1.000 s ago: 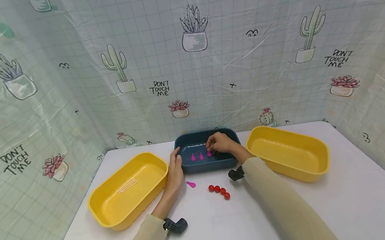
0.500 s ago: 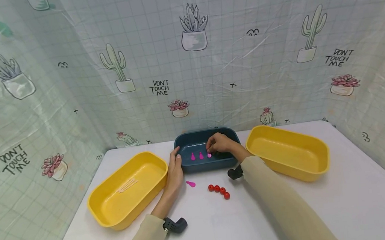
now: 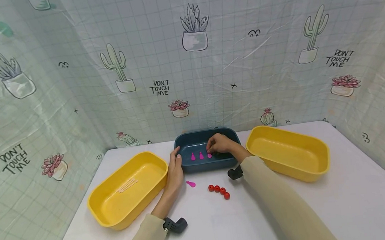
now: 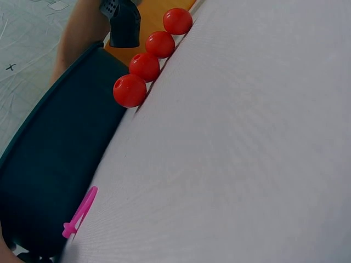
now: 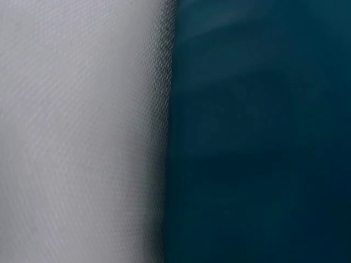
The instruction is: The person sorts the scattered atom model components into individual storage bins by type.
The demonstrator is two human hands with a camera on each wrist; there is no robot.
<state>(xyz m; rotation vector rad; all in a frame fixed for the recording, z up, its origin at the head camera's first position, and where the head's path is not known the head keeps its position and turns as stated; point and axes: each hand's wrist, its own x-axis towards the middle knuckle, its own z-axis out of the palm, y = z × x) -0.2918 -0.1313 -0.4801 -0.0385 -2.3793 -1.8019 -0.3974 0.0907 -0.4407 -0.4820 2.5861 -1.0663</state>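
While a person's left hand (image 3: 174, 172) rests against the left end of a dark blue tray (image 3: 209, 166), fingers extended along its wall and rim, the right hand (image 3: 219, 143) reaches into it, thumb and fingertips drawn together in what looks like a pinch on the narrow top of a pink bulb-shaped piece (image 3: 209, 155), partly hidden by the fingers. That piece lies on the tray floor, the rightmost in a row of three; the middle piece (image 3: 201, 156) and the leftmost piece (image 3: 193, 157) sit side by side, narrow ends pointing to the back. A fourth pink piece (image 3: 191, 183) lies on the white tabletop just in front of the tray, near the left hand. To its right, four red beads (image 3: 216, 189) form a slanting line, some showing their holes. Flanking the scene are a left yellow tray (image 3: 119, 220), which holds a few thin pale sticks (image 3: 127, 185), and a right yellow tray (image 3: 289, 165). Behind them hangs a gridded sheet (image 3: 229, 64) printed with potted cacti and the words "DON'T TOUCH ME."
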